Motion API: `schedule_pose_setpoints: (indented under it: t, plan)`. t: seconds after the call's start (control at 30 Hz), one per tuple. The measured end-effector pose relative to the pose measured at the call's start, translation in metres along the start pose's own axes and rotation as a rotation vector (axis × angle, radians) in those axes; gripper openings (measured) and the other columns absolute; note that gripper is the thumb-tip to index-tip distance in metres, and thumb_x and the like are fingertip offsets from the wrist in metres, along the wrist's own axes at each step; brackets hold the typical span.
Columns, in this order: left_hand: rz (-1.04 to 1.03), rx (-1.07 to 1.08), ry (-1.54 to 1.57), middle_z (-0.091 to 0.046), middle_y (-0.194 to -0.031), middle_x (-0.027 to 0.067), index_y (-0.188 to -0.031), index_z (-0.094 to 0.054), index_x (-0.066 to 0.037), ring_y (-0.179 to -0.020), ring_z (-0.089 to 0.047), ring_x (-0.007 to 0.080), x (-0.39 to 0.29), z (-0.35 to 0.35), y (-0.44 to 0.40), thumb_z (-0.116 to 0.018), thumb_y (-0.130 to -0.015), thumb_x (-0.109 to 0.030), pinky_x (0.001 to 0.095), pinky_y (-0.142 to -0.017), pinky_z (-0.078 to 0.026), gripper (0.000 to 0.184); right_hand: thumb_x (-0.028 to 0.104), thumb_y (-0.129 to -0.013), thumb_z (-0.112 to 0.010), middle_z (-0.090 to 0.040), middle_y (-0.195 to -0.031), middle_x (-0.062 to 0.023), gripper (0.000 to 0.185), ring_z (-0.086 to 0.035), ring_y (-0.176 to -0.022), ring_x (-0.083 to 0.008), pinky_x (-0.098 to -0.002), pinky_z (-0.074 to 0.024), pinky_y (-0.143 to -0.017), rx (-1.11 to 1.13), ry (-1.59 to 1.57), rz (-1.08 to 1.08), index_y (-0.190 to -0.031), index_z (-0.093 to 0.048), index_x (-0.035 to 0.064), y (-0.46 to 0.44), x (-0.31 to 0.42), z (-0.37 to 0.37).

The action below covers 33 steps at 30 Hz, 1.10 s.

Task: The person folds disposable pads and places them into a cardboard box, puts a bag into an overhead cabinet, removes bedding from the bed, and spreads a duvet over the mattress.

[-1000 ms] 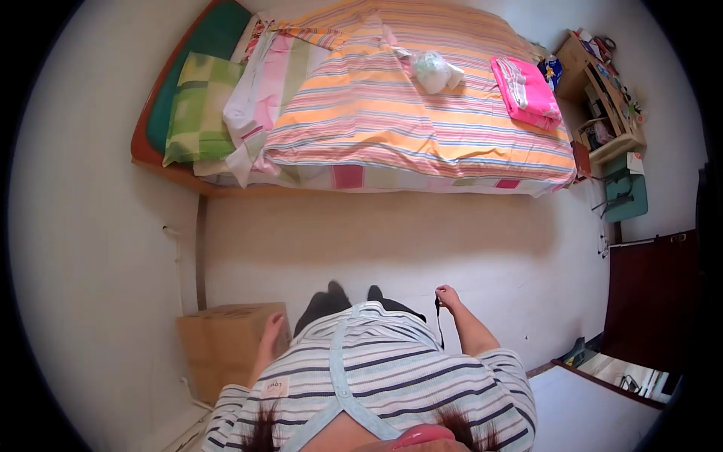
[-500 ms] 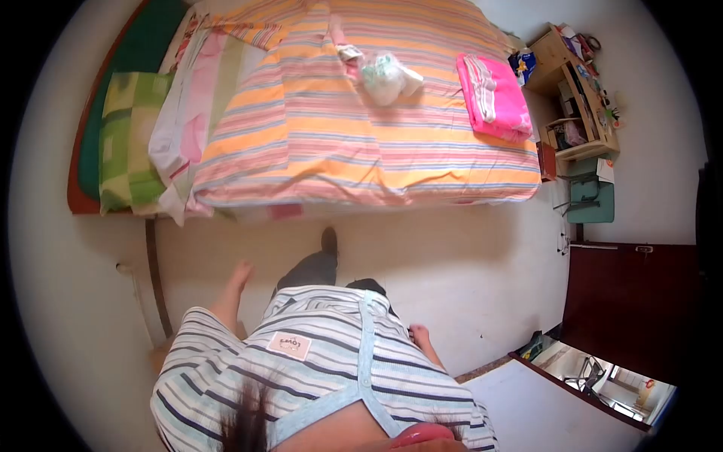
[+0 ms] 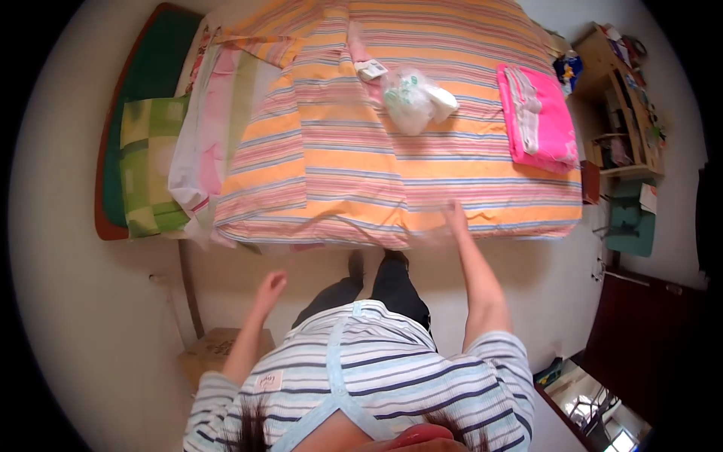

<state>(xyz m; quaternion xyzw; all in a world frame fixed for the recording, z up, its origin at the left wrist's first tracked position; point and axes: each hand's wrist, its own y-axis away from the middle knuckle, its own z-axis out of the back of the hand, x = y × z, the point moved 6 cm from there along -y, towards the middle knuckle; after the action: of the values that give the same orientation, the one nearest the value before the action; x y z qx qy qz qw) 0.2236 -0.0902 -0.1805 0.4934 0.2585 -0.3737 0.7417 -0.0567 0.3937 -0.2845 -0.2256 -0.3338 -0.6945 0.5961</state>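
Observation:
My left hand hangs in front of my body, above the floor between the bed and a cardboard box, its fingers loosely curled with nothing visible in them. My right hand reaches over the near edge of the bed, over a striped orange and pink sheet; its fingers are blurred. On the sheet, farther back, lies a white translucent plastic bag beside a small white item. A folded bright pink blanket rests to the right of the bag.
A green checkered pillow leans by the green headboard at left. The cardboard box stands low left. Along the right are a wooden desk with items, a green chair and a dark red door.
My body has moved closer to the bed. My right hand has risen from my side to over the sheet's near edge. The black strap it held earlier is no longer visible in it.

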Motion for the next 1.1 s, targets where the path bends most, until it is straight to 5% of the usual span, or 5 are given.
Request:
schedule_pose_setpoints:
  t: [0.3, 0.43, 0.63, 0.93, 1.1]
  plan:
    - [0.547, -0.157, 0.341, -0.057, -0.096, 0.0096, -0.106, -0.049, -0.002, -0.088, -0.054, 0.0151, 0.027, -0.062, 0.098, -0.052, -0.083, -0.019, 0.0263, -0.074, -0.043, 0.029, 0.026, -0.068, -0.063, -0.047, -0.112, -0.019, 0.058, -0.045, -0.104, -0.0315, -0.0368, -0.0379, -0.085, -0.196, 0.011, 0.319, -0.117, -0.041, 0.0045, -0.241, 0.16, -0.049]
    - [0.376, -0.089, 0.256, -0.056, -0.1, 0.0104, -0.109, -0.047, -0.001, -0.091, -0.053, 0.0167, -0.02, -0.082, 0.044, -0.05, -0.084, -0.02, 0.028, -0.079, -0.042, 0.031, 0.011, -0.075, -0.045, -0.057, -0.085, -0.0149, 0.016, -0.053, -0.085, -0.0301, -0.0382, -0.0409, -0.074, 0.014, -0.026, 0.492, -0.081, -0.059, 0.0048, -0.208, 0.205, -0.094]
    - [-0.07, -0.136, -0.026, -0.051, -0.108, 0.013, -0.115, -0.042, -0.002, -0.098, -0.05, 0.0223, -0.146, -0.101, -0.082, -0.051, -0.082, -0.015, 0.0306, -0.085, -0.039, 0.037, 0.012, -0.072, -0.055, -0.053, -0.092, -0.0172, 0.032, -0.049, -0.087, -0.0333, -0.0399, -0.0388, -0.076, 0.305, -0.081, 0.685, -0.102, -0.051, 0.0029, -0.128, 0.227, -0.081]
    - [-0.827, -0.058, -0.627, -0.046, -0.114, 0.0107, -0.114, -0.044, -0.007, -0.11, -0.04, 0.0287, -0.332, -0.158, -0.239, -0.059, -0.07, -0.007, 0.0373, -0.09, -0.034, 0.047, 0.034, -0.06, -0.074, -0.036, -0.12, -0.0248, 0.091, -0.035, -0.113, -0.0333, -0.0362, -0.0374, -0.088, -0.007, -0.718, -0.634, -0.126, -0.024, -0.0035, -0.218, 0.006, -0.091]
    - [-1.044, 0.013, -0.829, -0.043, -0.12, 0.0072, -0.116, -0.043, -0.009, -0.115, -0.036, 0.026, -0.36, -0.208, -0.319, -0.06, -0.066, -0.005, 0.0368, -0.093, -0.032, 0.053, 0.016, -0.063, -0.073, -0.047, -0.113, -0.0114, 0.072, -0.048, -0.1, -0.0218, -0.0311, -0.042, -0.081, 0.187, -1.023, -0.516, -0.121, -0.034, -0.001, -0.222, 0.006, -0.148]
